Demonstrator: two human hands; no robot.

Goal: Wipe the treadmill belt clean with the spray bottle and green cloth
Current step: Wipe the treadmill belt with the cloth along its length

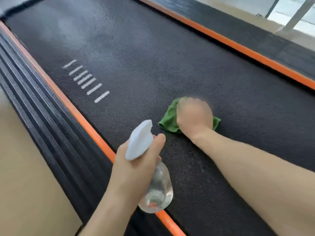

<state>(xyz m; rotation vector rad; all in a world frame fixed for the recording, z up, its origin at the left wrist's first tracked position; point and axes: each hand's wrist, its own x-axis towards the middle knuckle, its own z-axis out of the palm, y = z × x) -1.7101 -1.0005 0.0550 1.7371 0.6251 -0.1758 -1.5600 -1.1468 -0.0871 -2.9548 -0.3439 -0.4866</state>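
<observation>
The black ribbed treadmill belt [139, 62] runs diagonally across the view, with several white stripes printed on it. My right hand [193, 116] is closed over the crumpled green cloth [168, 120] and presses it flat on the belt near its middle. My left hand [136, 166] grips a clear spray bottle [159, 189] by the neck, a finger on its trigger. The bottle's white nozzle head [140, 140] points up the belt, just left of the cloth, above the left orange strip. The belt looks damp and blotchy below the cloth.
Orange strips border the belt on the left [75, 109] and right [238, 46]. A black ribbed side rail [39, 116] lies left of it, with tan floor [22, 184] beyond. A black side rail [265, 40] and metal frame posts [296, 16] stand at the upper right.
</observation>
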